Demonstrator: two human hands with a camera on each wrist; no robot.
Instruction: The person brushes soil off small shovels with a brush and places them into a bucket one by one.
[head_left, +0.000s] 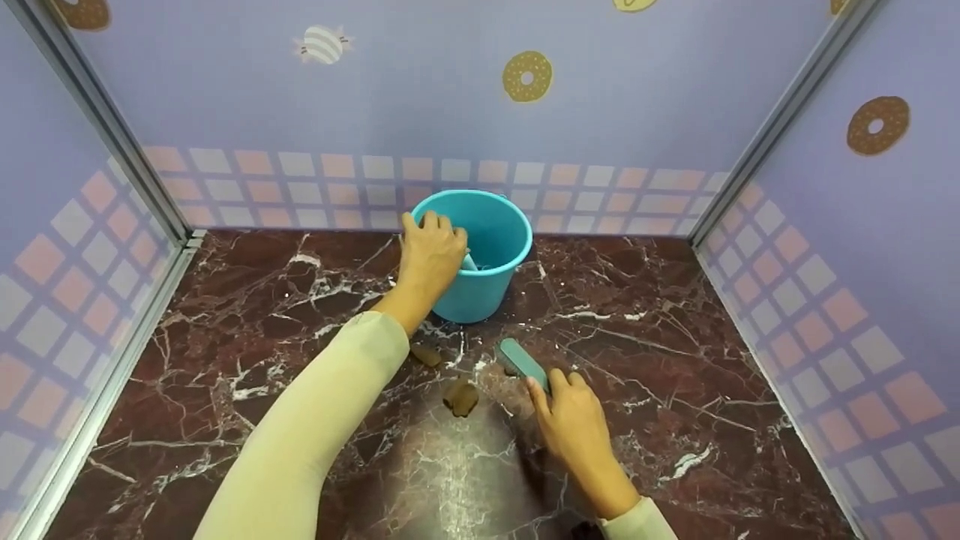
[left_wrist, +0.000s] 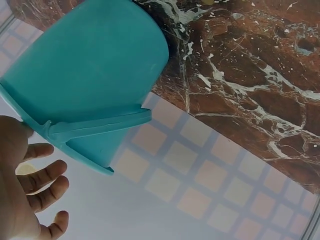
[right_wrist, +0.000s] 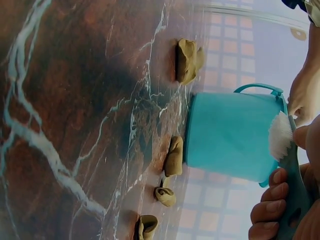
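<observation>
My left hand (head_left: 435, 251) is at the near left rim of a turquoise bucket (head_left: 471, 296), its fingers loosely bent and apart over the opening. Nothing shows between those fingers in the left wrist view. Just past this hand, a small pale strip (head_left: 469, 262) shows inside the bucket. My right hand (head_left: 574, 416) grips the teal handle of a scrubbing brush (head_left: 523, 361), fingers wrapped round it. White bristles (right_wrist: 280, 136) stick out from the brush head in the right wrist view. Tan, curled scraps (head_left: 460, 397) lie on the marbled surface between my hands, one partly under the brush.
Several tan scraps (right_wrist: 173, 156) lie near the bucket's base. White specks are scattered over the dark red marbled tabletop (head_left: 637, 322). A lilac wall (head_left: 450, 112) with a checkered band stands close behind the bucket, with side panels (head_left: 840, 285) at left and right.
</observation>
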